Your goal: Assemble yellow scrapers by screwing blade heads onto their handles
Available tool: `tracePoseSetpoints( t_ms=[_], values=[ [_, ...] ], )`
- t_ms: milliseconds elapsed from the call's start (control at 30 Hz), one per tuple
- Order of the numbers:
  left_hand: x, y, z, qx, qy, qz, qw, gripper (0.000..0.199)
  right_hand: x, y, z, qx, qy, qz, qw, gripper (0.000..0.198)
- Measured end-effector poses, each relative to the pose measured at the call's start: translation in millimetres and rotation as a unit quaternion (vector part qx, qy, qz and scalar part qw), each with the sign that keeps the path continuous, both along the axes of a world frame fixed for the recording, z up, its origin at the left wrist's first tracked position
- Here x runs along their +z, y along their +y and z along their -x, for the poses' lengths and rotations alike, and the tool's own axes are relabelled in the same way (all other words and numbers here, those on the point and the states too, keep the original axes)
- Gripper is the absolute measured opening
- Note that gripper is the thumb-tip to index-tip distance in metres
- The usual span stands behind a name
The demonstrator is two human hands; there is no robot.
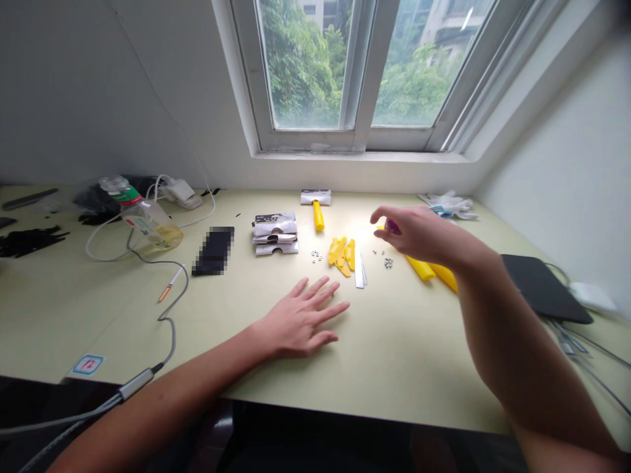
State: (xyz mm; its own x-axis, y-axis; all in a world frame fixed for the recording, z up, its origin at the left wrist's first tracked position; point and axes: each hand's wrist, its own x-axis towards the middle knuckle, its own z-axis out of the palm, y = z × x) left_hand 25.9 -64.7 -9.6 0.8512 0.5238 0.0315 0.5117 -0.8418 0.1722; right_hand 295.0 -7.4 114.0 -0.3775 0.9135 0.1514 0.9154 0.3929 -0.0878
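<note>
My left hand (305, 318) lies flat on the table, palm down with fingers spread, and holds nothing. Over the right part of the table, my right hand (411, 231) is curled around a small purple object (393, 226), mostly hidden by the fingers. Below that hand are small screws (388, 263) and yellow handles (421, 268), partly covered by my wrist. Between the hands lie a pile of flat yellow plastic pieces (340, 253) and thin metal strips (360, 270). Several small nuts (316, 255) sit left of the pile.
Stacked white-and-black cardboard sleeves (275, 233) stand at mid-left; behind is a yellow-handled tool (318, 215) with a sleeved head. Farther left are a blurred black rectangle (214, 251), a tilted bottle (152, 220) and cables (172, 328). A black flat device (545, 289) and white gloves (456, 203) lie right.
</note>
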Motion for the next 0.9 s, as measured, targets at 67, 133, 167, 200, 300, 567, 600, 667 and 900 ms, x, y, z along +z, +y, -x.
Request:
tracePoseSetpoints(
  t_ms=[67,133,167,200,300,567,600,667,900],
  values=[
    [-4.3,-3,1,-0.005,0.022,0.014,1.000,0.065,3,-3,-2,0.000,0.003,-0.002,1.000,0.022],
    [-9.3,2,3,0.002,0.029,0.018,0.999,0.067,3,-4,-3,0.001,0.008,0.003,1.000,0.023],
    [-11.5,6,4,0.010,0.028,0.014,0.999,0.068,3,-4,-4,0.000,0.010,0.007,1.000,0.023],
    [-13.2,12,6,0.021,0.024,0.005,0.999,0.068,2,-3,-4,-0.002,0.010,0.013,1.000,0.022],
    [-16.0,29,10,0.063,0.008,-0.033,0.997,0.067,-3,0,-4,-0.017,0.000,0.046,0.999,0.022],
    [-19.7,63,7,0.109,-0.001,-0.067,0.992,0.066,-48,18,11,-0.008,-0.071,0.194,0.978,0.046],
    [-19.9,65,6,0.114,0.000,-0.066,0.991,0.066,-54,20,12,-0.004,-0.077,0.201,0.977,0.052],
    [-19.5,67,4,0.120,-0.002,-0.065,0.991,0.067,-64,25,13,-0.007,-0.086,0.211,0.974,0.061],
    [-16.0,64,-1,0.117,-0.025,-0.089,0.989,0.066,-83,39,9,0.000,-0.086,0.225,0.970,0.069]
  ],
)
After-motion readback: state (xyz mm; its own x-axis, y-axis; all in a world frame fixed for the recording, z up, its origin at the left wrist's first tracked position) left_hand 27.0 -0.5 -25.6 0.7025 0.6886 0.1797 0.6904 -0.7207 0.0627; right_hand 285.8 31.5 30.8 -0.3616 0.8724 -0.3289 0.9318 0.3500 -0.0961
